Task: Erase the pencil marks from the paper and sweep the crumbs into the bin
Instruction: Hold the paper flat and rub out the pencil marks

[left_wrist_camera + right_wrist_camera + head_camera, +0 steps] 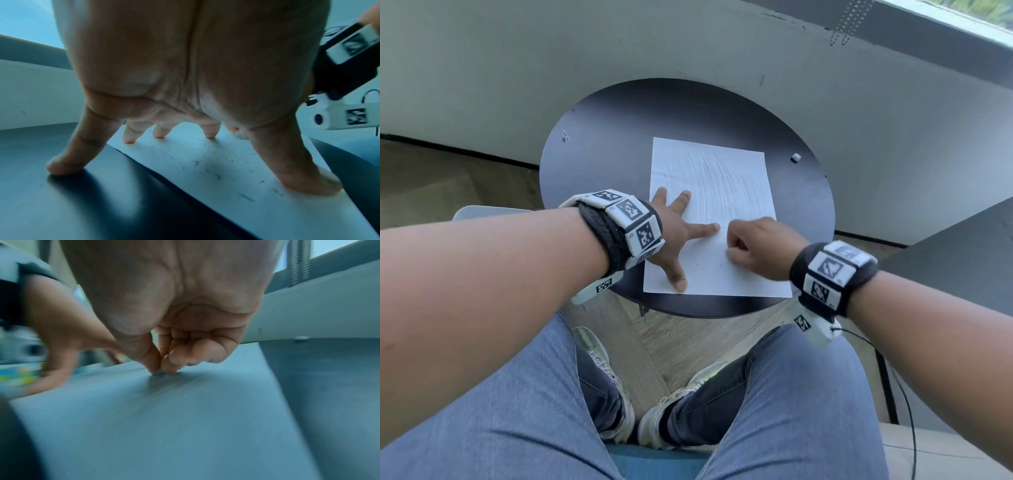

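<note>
A white paper (726, 281) lies on a round black table (602, 137), with grey pencil marks (719, 178) across its upper half. My left hand (688, 240) is spread flat on the sheet's lower left, thumb near the front edge; in the left wrist view its little finger rests on the table (61, 203) beside the paper (205, 170). Dark eraser crumbs (218, 176) lie scattered under the palm. My right hand (732, 245) pinches a small pale eraser (159, 373) between thumb and forefinger and presses it on the paper (164, 418), close to the left forefinger. The right wrist view is motion-blurred.
A small white object (796, 157) lies on the table at the right, also low in the right wrist view as the same small white object (301, 338). A grey wall stands just behind the table. My knees and shoes are below the front edge.
</note>
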Demonstrator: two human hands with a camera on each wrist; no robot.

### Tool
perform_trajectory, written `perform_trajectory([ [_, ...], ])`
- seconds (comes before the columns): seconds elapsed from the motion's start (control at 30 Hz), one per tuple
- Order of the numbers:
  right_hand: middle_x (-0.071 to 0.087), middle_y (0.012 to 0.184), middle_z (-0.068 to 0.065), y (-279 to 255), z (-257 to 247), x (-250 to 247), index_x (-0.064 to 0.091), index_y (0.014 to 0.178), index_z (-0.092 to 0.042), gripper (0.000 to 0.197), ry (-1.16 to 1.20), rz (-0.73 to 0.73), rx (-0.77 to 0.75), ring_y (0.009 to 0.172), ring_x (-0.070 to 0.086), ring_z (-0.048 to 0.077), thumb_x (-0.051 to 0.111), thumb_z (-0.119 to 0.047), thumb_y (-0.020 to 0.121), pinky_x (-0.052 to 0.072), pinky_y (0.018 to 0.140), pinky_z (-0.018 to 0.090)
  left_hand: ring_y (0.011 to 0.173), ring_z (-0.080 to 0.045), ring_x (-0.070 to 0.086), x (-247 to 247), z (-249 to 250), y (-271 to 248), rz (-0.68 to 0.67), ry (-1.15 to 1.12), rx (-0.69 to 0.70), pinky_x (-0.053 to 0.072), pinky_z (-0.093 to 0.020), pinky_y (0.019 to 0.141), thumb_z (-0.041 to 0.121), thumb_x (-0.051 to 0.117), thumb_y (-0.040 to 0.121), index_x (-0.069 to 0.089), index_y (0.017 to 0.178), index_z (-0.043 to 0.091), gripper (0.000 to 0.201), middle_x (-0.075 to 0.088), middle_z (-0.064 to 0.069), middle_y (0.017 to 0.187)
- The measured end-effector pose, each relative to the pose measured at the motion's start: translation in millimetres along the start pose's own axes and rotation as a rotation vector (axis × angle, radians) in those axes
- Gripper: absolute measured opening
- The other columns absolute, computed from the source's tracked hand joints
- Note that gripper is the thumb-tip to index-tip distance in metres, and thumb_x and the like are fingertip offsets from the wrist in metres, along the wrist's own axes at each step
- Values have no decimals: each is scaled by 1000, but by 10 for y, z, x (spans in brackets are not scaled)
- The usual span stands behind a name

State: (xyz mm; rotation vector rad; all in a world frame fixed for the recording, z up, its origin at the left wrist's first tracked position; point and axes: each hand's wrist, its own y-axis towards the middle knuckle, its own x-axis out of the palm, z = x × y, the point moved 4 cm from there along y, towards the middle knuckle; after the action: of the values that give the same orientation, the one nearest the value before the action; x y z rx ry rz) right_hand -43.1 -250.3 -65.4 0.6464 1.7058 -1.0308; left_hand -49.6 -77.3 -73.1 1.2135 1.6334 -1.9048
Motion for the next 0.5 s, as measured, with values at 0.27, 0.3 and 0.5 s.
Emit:
perform_trajectory([
  [0.27, 59, 86, -3, 192, 158, -99, 52, 88, -25, 11, -24, 46, 100, 80, 58, 22, 48, -33, 94, 49, 65, 35, 153, -44, -20, -2, -3, -20, 12, -75, -16, 25, -71, 114, 92, 63, 63, -11, 146, 71, 114, -27, 0, 168],
  [0.3, 58, 84, -4, 85, 108, -41, 52, 89, -25, 11, -23, 33, 63, 79, 57, 21, 48, -33, 95, 46, 64, 33, 153, -43, -21, 9, 7, -24, 20, -95, -18, 25, -72, 113, 95, 58, 63, -10, 147, 70, 110, -27, 0, 168],
  [0.5, 55, 77, -9, -402, -110, 131, 51, 90, -25, 11, -31, -47, -78, 73, 52, 16, 49, -35, 96, 48, 64, 35, 153, -42, -22, 87, 73, -14, 63, -111, -33, 19, -84, 107, 94, 66, 55, -10, 146, 68, 122, -28, -2, 167],
])
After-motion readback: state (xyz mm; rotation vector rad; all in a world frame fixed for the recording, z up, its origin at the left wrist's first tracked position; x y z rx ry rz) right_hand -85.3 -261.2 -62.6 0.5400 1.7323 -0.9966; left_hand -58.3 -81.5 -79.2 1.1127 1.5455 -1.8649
